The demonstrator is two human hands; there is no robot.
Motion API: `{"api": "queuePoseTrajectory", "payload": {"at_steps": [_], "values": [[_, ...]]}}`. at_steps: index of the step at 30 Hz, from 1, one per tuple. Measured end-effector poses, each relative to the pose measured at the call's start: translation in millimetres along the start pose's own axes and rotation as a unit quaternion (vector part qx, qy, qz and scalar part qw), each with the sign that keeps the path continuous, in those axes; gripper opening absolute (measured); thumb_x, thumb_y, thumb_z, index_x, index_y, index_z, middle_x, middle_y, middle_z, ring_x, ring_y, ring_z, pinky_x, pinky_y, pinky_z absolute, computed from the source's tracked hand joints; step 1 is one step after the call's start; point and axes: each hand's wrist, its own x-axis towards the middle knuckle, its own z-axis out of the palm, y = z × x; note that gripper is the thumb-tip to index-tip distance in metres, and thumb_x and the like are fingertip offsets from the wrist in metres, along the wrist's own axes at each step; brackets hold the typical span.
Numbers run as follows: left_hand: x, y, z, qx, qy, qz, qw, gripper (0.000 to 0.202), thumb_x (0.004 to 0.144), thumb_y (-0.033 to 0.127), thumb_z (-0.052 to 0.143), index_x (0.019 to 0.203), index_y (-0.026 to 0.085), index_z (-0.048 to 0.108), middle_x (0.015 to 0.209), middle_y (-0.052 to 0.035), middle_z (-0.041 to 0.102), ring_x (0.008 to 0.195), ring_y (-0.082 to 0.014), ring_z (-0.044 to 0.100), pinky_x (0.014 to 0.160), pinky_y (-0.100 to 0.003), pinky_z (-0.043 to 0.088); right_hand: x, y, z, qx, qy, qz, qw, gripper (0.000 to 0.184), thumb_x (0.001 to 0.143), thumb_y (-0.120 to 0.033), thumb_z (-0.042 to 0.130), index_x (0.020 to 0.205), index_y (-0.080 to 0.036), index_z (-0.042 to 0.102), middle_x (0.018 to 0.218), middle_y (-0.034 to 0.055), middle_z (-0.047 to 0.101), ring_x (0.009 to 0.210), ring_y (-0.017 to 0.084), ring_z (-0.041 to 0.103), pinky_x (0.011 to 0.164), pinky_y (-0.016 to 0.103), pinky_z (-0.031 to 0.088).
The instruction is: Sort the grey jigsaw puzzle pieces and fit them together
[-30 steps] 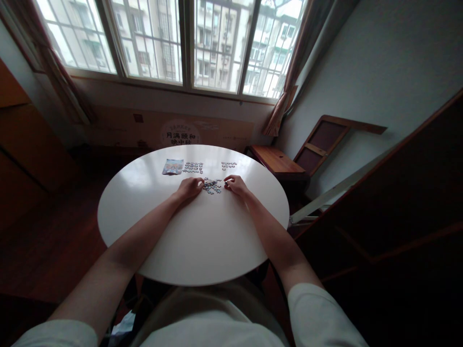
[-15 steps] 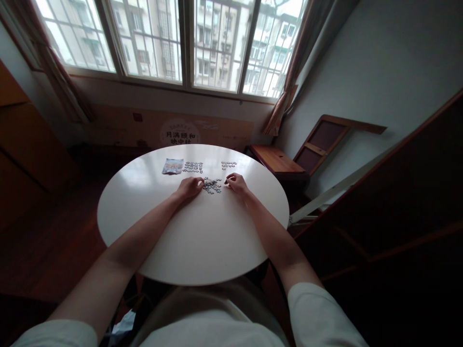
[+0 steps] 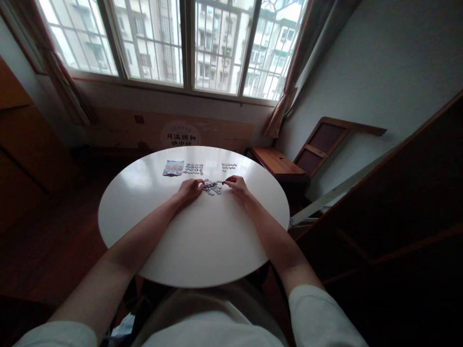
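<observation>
A loose pile of jigsaw puzzle pieces [image 3: 212,188] lies on the white round table [image 3: 195,246]. My left hand [image 3: 190,189] rests at the pile's left edge, its thumb and fingers closed together; whatever they may hold is too small to make out. At the pile's right side, my right hand [image 3: 238,184] pinches a dark puzzle piece [image 3: 223,182] between thumb and fingertips. Beyond my left hand, several pieces stand in rows [image 3: 194,168], beside a colourful picture sheet or packet [image 3: 173,168]. A smaller group of pieces in rows [image 3: 229,166] lies beyond my right hand.
A wooden chair or bench seat [image 3: 277,160] stands behind the table's right side. Along the wall under the barred window [image 3: 217,48] is a tan printed panel [image 3: 217,130]. To the right rises a large dark board with a wooden edge [image 3: 398,202].
My right hand has shifted slightly left toward the pile, and the dark piece shows more clearly at its fingertips. The left hand stays almost in place.
</observation>
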Motion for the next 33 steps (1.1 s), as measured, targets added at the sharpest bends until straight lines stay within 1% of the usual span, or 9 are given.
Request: {"api": "queuePoseTrajectory", "payload": {"at_steps": [4, 8, 9, 11, 14, 18, 23, 28, 33], "values": [[0.6, -0.7, -0.8, -0.015, 0.012, 0.005, 1.000, 0.036, 0.091, 0.033, 0.047, 0.116, 0.023, 0.071, 0.092, -0.0082, 0.074, 0.087, -0.0233, 0.067, 0.074, -0.029, 0.046, -5.0, -9.4, 2.9, 0.102, -0.025, -0.004, 0.994, 0.025, 0.055, -0.032, 0.079, 0.070, -0.015, 0.067, 0.060, 0.0031, 0.065, 0.059, 0.013, 0.056, 0.059, 0.026, 0.043], [0.5, 3.2, -1.6, -0.050, 0.104, 0.014, 0.993, 0.035, 0.094, 0.036, 0.045, 0.107, 0.020, 0.072, 0.077, -0.0052, 0.071, 0.073, -0.0193, 0.065, 0.069, -0.027, 0.043, -12.4, -18.3, 5.9, 0.175, -0.043, 0.027, 0.983, 0.035, 0.052, -0.039, 0.083, 0.074, -0.017, 0.067, 0.063, 0.0023, 0.066, 0.058, 0.011, 0.053, 0.057, 0.026, 0.040], [0.2, 5.3, -1.4, -0.064, 0.129, 0.022, 0.989, 0.036, 0.094, 0.039, 0.045, 0.105, 0.019, 0.073, 0.072, -0.0041, 0.069, 0.069, -0.0183, 0.063, 0.067, -0.026, 0.042, -14.0, -19.7, 6.9, 0.192, -0.048, 0.036, 0.980, 0.037, 0.051, -0.039, 0.083, 0.075, -0.017, 0.067, 0.064, 0.0024, 0.066, 0.058, 0.011, 0.053, 0.058, 0.026, 0.040], [-0.5, 10.1, -0.1, -0.095, 0.151, 0.045, 0.983, 0.039, 0.093, 0.048, 0.048, 0.104, 0.019, 0.073, 0.065, -0.0018, 0.065, 0.062, -0.0167, 0.061, 0.063, -0.025, 0.039, -16.6, -21.4, 9.3, 0.216, -0.062, 0.047, 0.973, 0.038, 0.050, -0.039, 0.085, 0.076, -0.017, 0.067, 0.065, 0.0022, 0.066, 0.059, 0.011, 0.053, 0.060, 0.026, 0.041], [-1.1, 15.7, 4.0, -0.125, 0.152, 0.069, 0.978, 0.044, 0.089, 0.054, 0.054, 0.108, 0.018, 0.072, 0.061, -0.0004, 0.063, 0.057, -0.0151, 0.058, 0.059, -0.025, 0.036, -19.7, -23.3, 12.5, 0.225, -0.081, 0.055, 0.969, 0.038, 0.051, -0.037, 0.085, 0.076, -0.016, 0.067, 0.065, 0.0012, 0.065, 0.060, 0.011, 0.053, 0.061, 0.027, 0.042], [0.3, 15.7, 11.0, -0.147, 0.145, 0.090, 0.974, 0.047, 0.088, 0.056, 0.056, 0.110, 0.017, 0.072, 0.060, 0.0001, 0.062, 0.056, -0.0139, 0.057, 0.058, -0.024, 0.035, -23.4, -27.6, 14.4, 0.207, -0.099, 0.055, 0.972, 0.034, 0.054, -0.035, 0.084, 0.078, -0.016, 0.068, 0.067, 0.0012, 0.066, 0.062, 0.011, 0.056, 0.061, 0.026, 0.041], [3.3, 12.3, 15.8, -0.163, 0.138, 0.105, 0.971, 0.039, 0.087, 0.049, 0.060, 0.108, 0.019, 0.073, 0.060, 0.0006, 0.063, 0.054, -0.0125, 0.055, 0.056, -0.023, 0.033, -25.9, -32.3, 15.3, 0.182, -0.111, 0.043, 0.976, 0.033, 0.056, -0.033, 0.083, 0.080, -0.017, 0.068, 0.067, 0.0014, 0.067, 0.061, 0.011, 0.056, 0.058, 0.024, 0.040], [2.4, 13.9, 15.9, -0.181, 0.121, 0.129, 0.967, 0.034, 0.090, 0.044, 0.056, 0.105, 0.019, 0.074, 0.058, 0.0010, 0.061, 0.051, -0.0114, 0.051, 0.055, -0.023, 0.032, -24.9, -28.2, 15.6, 0.175, -0.117, 0.037, 0.977, 0.033, 0.057, -0.033, 0.082, 0.081, -0.016, 0.068, 0.065, 0.0012, 0.067, 0.059, 0.011, 0.057, 0.056, 0.023, 0.040], [4.3, 13.1, 17.5, -0.212, 0.123, 0.109, 0.963, 0.030, 0.087, 0.040, 0.059, 0.099, 0.018, 0.075, 0.054, 0.0026, 0.057, 0.049, -0.0098, 0.047, 0.055, -0.023, 0.031, -21.2, -23.2, 16.7, 0.169, -0.105, 0.025, 0.980, 0.031, 0.060, -0.035, 0.080, 0.081, -0.016, 0.068, 0.065, 0.0020, 0.066, 0.059, 0.012, 0.056, 0.055, 0.024, 0.040]]}}
